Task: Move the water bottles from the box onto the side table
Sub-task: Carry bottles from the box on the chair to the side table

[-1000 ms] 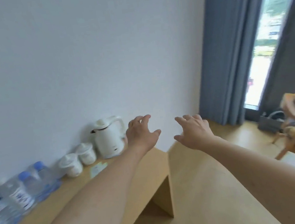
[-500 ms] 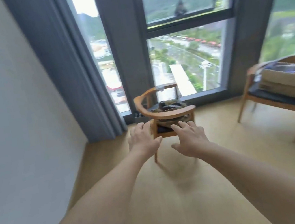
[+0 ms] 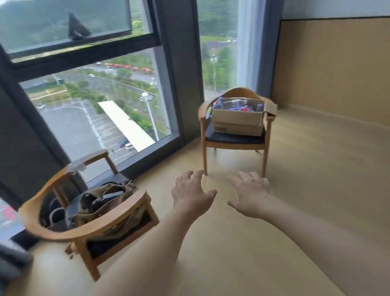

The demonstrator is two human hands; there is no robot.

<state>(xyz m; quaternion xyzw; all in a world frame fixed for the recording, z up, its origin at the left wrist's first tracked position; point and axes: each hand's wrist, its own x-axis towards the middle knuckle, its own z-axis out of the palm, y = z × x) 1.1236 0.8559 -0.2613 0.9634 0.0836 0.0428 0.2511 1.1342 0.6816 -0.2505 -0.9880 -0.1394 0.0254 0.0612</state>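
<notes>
Reaching: both arms stretch forward over the bare wooden floor (image 3: 253,252), palms down, aimed toward the far chair.
Left hand (image 3: 190,196): grip spread loose, fingers apart, holding nothing.
Right hand (image 3: 252,197): grip likewise spread and empty, just beside the left one.
Near chair (image 3: 87,228): wooden armchair at lower left by the window, carrying an olive canvas bag (image 3: 104,205); no part of the job.
Far chair (image 3: 235,139): wooden armchair by the window corner, well apart from both hands.
Box (image 3: 237,119): open cardboard carton resting on the far chair's dark seat, flaps folded out.
Water bottles (image 3: 232,106): clear plastic and blue caps or labels show over the carton's rim; the count is too blurred to tell.
Window (image 3: 98,106): tall glazing behind both chairs, looking onto a car park and hills.
Side counter: not in view from this angle.
Progress: judged mid-task; hands are empty and heading for another pickup, and the carton appears to hold bottles yet to carry over. How many already stand on the counter cannot be told.
Remaining: close the gap to the far chair, take bottles out, bring them to the counter.
</notes>
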